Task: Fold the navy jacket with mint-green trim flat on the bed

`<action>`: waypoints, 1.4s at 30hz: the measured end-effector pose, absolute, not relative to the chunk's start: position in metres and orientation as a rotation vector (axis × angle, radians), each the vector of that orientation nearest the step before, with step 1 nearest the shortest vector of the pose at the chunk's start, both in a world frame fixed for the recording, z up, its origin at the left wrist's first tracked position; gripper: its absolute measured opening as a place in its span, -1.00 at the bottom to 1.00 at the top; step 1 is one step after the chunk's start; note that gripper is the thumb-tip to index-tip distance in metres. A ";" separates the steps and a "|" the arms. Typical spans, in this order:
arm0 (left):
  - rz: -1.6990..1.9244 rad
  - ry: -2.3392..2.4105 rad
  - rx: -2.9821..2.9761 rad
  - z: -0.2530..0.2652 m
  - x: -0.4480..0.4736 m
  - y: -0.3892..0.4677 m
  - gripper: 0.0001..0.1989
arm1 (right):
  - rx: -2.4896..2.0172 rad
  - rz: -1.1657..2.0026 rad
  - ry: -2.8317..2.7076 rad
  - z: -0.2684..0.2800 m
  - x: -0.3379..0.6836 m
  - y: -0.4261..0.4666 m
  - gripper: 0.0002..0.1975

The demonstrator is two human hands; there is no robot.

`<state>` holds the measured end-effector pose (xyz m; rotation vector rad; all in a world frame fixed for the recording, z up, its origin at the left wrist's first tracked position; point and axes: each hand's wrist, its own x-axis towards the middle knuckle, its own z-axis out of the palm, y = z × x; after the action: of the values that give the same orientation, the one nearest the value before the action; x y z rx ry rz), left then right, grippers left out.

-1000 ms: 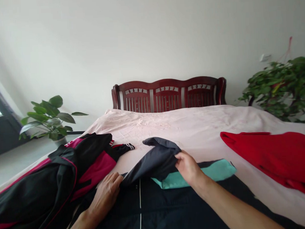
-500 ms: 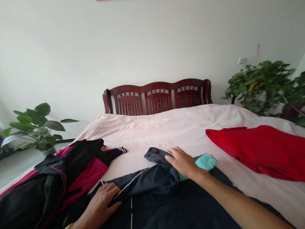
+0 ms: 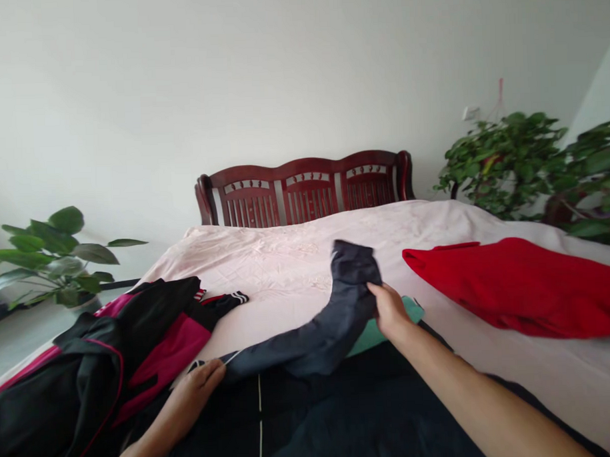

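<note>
A dark navy jacket with thin white piping and a turquoise patch lies spread at the near side of the bed. My right hand is closed on one sleeve of it, and the cuff end stands up above the bedspread. At the sleeve's other end, near the shoulder, my left hand pinches the cloth by the white piping. The fingertips of both hands are partly hidden by the fabric.
On the left lies a pile of black and magenta clothes. A red garment rests on the pink bedspread at right. Behind stands a dark wooden bench back. Leafy plants flank the bed.
My right hand has taken hold of the sleeve and raised its cuff end off the bed. My left hand has closed on the cloth near the shoulder. The view has shifted slightly.
</note>
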<state>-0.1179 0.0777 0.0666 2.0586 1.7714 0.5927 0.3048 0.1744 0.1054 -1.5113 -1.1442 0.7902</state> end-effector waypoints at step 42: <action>0.778 1.459 1.481 0.139 -0.071 0.111 -0.47 | -1.131 2.091 -0.219 0.098 0.230 0.032 -0.80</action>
<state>-0.0705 0.1115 0.1386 1.4811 1.4587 0.7783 0.2305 0.0319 0.0984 -1.1310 -0.2192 2.0910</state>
